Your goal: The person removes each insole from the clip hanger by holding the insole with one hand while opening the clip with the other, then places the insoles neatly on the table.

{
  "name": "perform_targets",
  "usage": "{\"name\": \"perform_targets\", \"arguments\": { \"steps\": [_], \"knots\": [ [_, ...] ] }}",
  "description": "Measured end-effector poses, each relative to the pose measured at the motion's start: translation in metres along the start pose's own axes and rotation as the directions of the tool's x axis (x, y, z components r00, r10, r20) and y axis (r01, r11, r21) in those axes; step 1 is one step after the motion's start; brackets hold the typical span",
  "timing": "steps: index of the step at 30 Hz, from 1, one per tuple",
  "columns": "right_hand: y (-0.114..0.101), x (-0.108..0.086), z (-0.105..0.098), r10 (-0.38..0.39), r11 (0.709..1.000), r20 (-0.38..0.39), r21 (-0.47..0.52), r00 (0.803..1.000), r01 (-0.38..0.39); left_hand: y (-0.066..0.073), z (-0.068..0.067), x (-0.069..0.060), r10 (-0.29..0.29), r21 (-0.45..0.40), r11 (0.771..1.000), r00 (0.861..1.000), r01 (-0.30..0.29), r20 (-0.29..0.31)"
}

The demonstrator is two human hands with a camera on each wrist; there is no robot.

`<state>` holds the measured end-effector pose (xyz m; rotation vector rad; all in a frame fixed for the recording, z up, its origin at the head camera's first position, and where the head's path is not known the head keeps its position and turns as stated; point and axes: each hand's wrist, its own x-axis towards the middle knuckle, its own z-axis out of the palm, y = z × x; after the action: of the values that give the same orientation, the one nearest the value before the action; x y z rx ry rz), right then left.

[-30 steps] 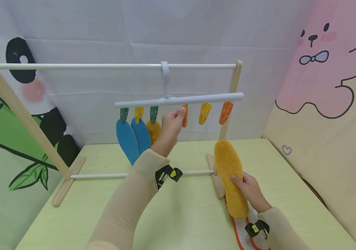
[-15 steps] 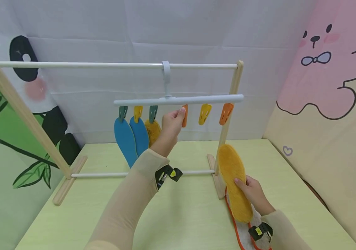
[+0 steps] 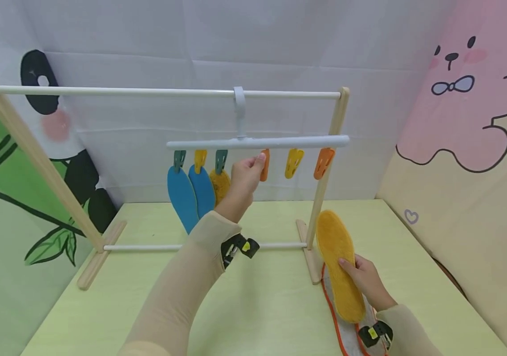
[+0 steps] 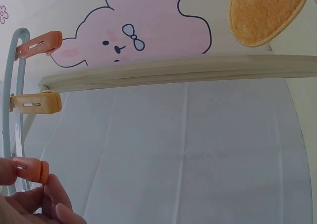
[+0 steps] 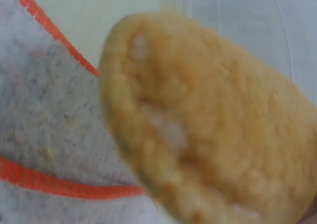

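Observation:
My left hand (image 3: 247,180) pinches an orange clothes peg (image 3: 265,165) that hangs from the white hanger bar (image 3: 257,143). In the left wrist view, the thumb and fingers lie about that orange peg (image 4: 32,170). My right hand (image 3: 369,279) holds a fuzzy yellow insole (image 3: 341,267) by its side edge, tilted over the table. Its furry surface fills much of the right wrist view, blurred. Left of my left hand, green and yellow pegs hold two blue insoles (image 3: 183,198) and a yellow insole (image 3: 220,185), partly hidden by my hand and forearm.
A yellow peg (image 3: 294,163) and another orange peg (image 3: 324,163) hang on the bar's right side. The hanger hooks over the white rail (image 3: 146,91) of a wooden rack. Grey insoles with orange edging (image 3: 346,336) lie on the table (image 3: 253,316) beneath my right hand.
My right hand has lowered the yellow insole a little and moved it slightly right. My left hand stays at the orange peg. The head view has shifted slightly.

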<state>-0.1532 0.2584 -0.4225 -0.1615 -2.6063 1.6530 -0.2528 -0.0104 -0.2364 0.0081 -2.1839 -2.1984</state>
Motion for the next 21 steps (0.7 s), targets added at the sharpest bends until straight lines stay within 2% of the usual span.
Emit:
{"name": "perform_targets", "arguments": {
  "steps": [10,21],
  "knots": [
    [0.008,-0.002,-0.011,-0.029,0.999,-0.007,-0.046,1.0,0.028,0.0,0.0,-0.001,-0.008,0.024,1.0,1.0,0.008,-0.001],
    [0.021,-0.003,-0.021,0.029,0.99,-0.032,-0.14,0.999,-0.033,0.0,0.001,-0.001,-0.016,0.025,1.0,1.0,0.016,0.007]
  ]
}}
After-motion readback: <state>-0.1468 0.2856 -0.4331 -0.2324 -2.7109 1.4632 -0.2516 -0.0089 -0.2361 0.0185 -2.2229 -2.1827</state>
